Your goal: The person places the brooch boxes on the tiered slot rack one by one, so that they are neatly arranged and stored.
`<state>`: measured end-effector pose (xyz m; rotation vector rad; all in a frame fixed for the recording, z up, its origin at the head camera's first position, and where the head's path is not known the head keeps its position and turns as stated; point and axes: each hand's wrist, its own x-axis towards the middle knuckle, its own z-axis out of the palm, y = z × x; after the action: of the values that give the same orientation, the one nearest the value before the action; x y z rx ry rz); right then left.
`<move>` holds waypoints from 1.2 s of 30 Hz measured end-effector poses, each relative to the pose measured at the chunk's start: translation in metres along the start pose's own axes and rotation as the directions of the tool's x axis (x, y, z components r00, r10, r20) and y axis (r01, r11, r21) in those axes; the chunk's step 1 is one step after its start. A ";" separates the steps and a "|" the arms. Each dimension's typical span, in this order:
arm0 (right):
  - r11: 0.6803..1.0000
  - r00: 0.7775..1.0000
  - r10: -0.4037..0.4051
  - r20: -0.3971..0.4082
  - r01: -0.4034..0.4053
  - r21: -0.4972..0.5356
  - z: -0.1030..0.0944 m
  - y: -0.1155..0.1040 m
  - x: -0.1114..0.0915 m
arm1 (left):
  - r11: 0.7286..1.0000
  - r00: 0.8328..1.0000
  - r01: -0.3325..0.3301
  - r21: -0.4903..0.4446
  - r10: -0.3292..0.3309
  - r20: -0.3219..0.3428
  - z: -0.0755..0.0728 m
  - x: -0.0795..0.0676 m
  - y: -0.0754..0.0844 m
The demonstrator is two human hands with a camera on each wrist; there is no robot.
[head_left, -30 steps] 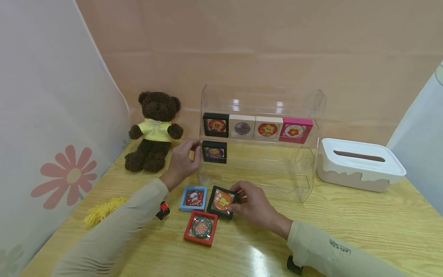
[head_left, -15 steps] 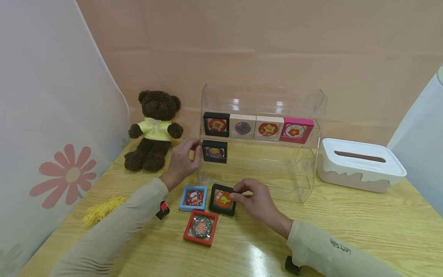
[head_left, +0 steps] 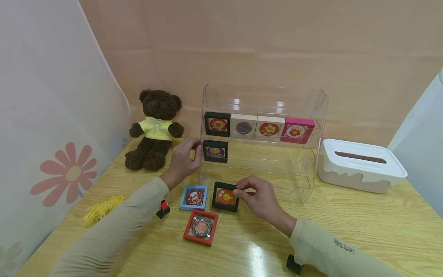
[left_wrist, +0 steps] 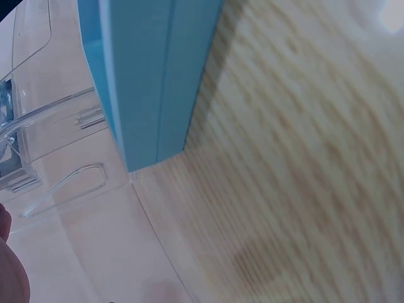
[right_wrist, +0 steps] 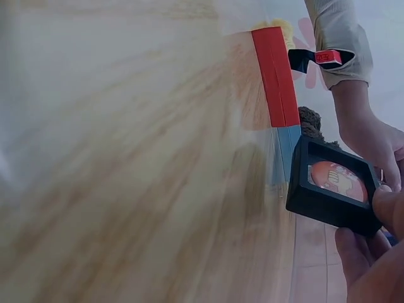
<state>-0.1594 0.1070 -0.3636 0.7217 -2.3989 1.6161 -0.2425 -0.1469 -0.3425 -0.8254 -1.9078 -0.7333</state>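
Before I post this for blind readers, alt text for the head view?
A person's right hand holds a black frame with an orange badge near a blue frame and a red frame on a wooden table, while the left hand grips the side of a clear rack. Five frames stand in it; a teddy bear and a tissue box flank it.
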 end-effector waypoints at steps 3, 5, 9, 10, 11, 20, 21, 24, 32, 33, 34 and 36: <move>1.000 1.000 0.003 -0.006 -0.003 0.001 -0.003 -0.001 0.000 | 1.000 1.000 0.004 0.000 -0.004 0.005 0.000 0.000 -0.001; 1.000 1.000 -0.010 -0.011 0.010 0.002 -0.006 -0.002 0.000 | 1.000 1.000 0.003 0.001 -0.003 0.005 0.001 -0.001 -0.001; 0.999 0.999 -0.040 -0.036 0.040 0.003 -0.012 -0.004 0.003 | 1.000 1.000 -0.001 -0.004 0.001 0.002 0.001 0.000 -0.002; 0.999 0.998 -0.046 -0.044 0.046 -0.004 -0.014 -0.004 0.004 | 1.000 1.000 -0.002 -0.006 0.002 0.001 0.001 0.000 -0.002; 0.999 0.998 -0.049 -0.050 0.048 -0.006 -0.016 -0.004 0.005 | 1.000 1.000 -0.002 -0.009 0.002 0.001 0.001 0.000 -0.002; 0.998 0.992 -0.053 -0.116 0.056 0.027 -0.029 -0.005 0.012 | 1.000 1.000 0.004 -0.022 -0.004 0.005 0.001 -0.001 -0.002; 0.998 0.990 -0.055 -0.127 0.060 0.037 -0.030 -0.005 0.012 | 1.000 1.000 0.003 -0.022 -0.003 0.005 0.001 -0.001 -0.002; 0.995 0.985 -0.058 -0.160 0.070 0.069 -0.031 -0.004 0.015 | 1.000 1.000 0.001 -0.015 -0.001 0.009 0.001 -0.001 -0.002; 0.992 0.974 -0.067 -0.218 0.089 0.094 -0.037 -0.003 0.022 | 1.000 1.000 -0.010 -0.006 0.010 -0.005 0.002 -0.001 -0.003; 0.991 0.971 -0.069 -0.231 0.094 0.097 -0.038 -0.004 0.024 | 1.000 1.000 -0.009 -0.009 0.009 -0.005 0.002 -0.001 -0.003; 0.990 0.968 -0.070 -0.242 0.097 0.103 -0.039 -0.005 0.026 | 1.000 1.000 -0.008 -0.009 0.008 -0.003 0.002 -0.001 -0.003; 0.988 0.960 -0.078 -0.271 0.110 0.105 -0.041 -0.011 0.028 | 1.000 1.000 -0.009 -0.016 0.009 -0.007 0.002 -0.001 -0.003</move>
<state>-0.1845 0.1321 -0.3274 0.5845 -2.0655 1.7073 -0.2456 -0.1474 -0.3448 -0.8401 -1.8934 -0.7457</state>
